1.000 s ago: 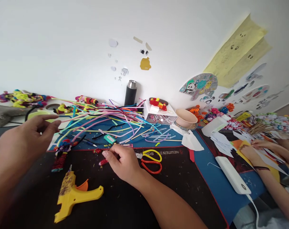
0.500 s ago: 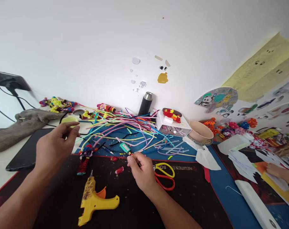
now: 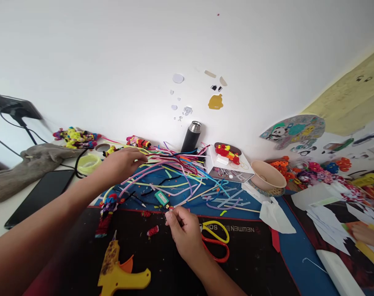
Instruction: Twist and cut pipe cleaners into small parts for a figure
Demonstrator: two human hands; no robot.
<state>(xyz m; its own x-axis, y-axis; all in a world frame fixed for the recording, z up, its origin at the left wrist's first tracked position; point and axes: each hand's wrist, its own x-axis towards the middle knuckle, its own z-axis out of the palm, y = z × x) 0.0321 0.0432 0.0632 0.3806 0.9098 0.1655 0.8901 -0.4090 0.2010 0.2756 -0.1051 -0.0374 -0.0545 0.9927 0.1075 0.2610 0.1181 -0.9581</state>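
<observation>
My left hand (image 3: 123, 164) reaches over the heap of coloured pipe cleaners (image 3: 162, 174), its fingers drawn together. A dark pipe cleaner (image 3: 170, 155) runs rightward from those fingertips. Thumb and forefinger of my right hand (image 3: 185, 230) are pinched at a small piece with a bit of red showing; most of it is hidden. Just beyond them lies a teal block with a white label (image 3: 162, 199). Nearby are a short red fuzzy piece (image 3: 153, 231), yellow- and red-handled scissors (image 3: 219, 246), a yellow hot glue gun (image 3: 121, 273) and a pipe-cleaner figure (image 3: 107, 211).
A black flask (image 3: 191, 137) stands by the wall beside a white box (image 3: 230, 170) and a beige bowl (image 3: 267, 176). At left are a black phone (image 3: 40, 197) and a roll of pale yellow tape (image 3: 87, 164). Another person's hand (image 3: 367, 234) is at far right.
My left hand has moved rightward and away from me, from beside the tape roll to the pipe cleaners. My right hand keeps its pinch. The view has shifted slightly.
</observation>
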